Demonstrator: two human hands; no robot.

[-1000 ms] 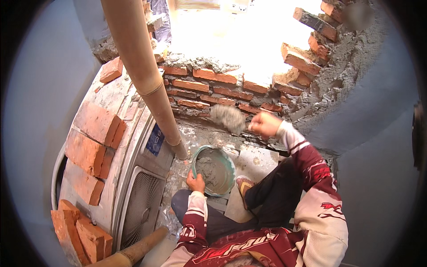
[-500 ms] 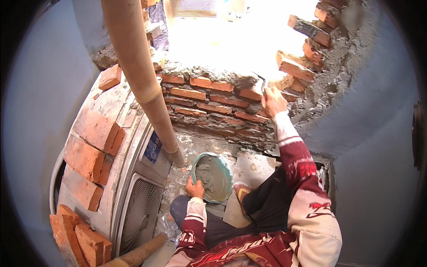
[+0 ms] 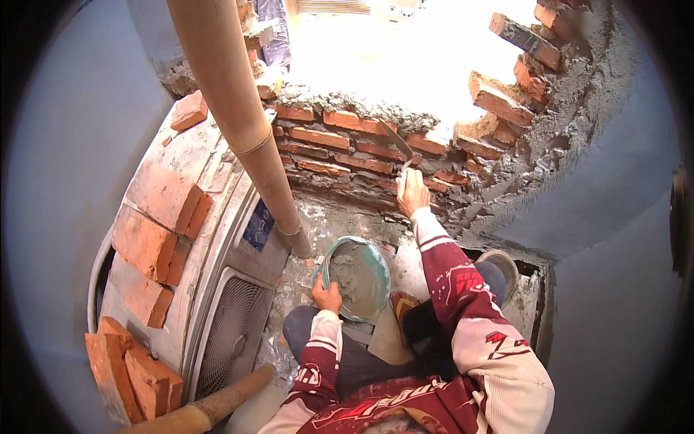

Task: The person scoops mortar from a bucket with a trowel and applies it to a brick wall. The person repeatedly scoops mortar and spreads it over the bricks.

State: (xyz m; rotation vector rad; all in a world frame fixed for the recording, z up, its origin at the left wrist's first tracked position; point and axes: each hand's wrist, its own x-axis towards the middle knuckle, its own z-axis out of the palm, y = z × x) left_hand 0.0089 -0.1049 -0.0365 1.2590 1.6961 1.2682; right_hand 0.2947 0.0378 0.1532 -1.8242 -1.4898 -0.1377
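My right hand (image 3: 413,192) is closed around the handle of a trowel (image 3: 397,139). The trowel's blade lies against the face of a low brick wall (image 3: 340,139), just below its top course. Grey wet mortar (image 3: 361,105) covers much of that top edge. Down on the floor, my left hand (image 3: 327,295) grips the near left rim of a green bucket (image 3: 377,262). Inside the bucket is grey mortar (image 3: 352,273). The bucket stands between my knees and the wall.
A thick bamboo pole (image 3: 249,130) slants down left of the bucket. Beside it, an outdoor air-conditioner unit (image 3: 217,289) carries loose bricks (image 3: 148,239). Another bamboo pole (image 3: 210,409) lies at the lower left. Broken brick ends (image 3: 499,101) jut from the right wall. A round container (image 3: 504,271) stands by my right knee.
My right hand has moved left and down with the trowel, from the wall's right end toward its middle. My left hand stays on the bucket rim. The view has shifted slightly.
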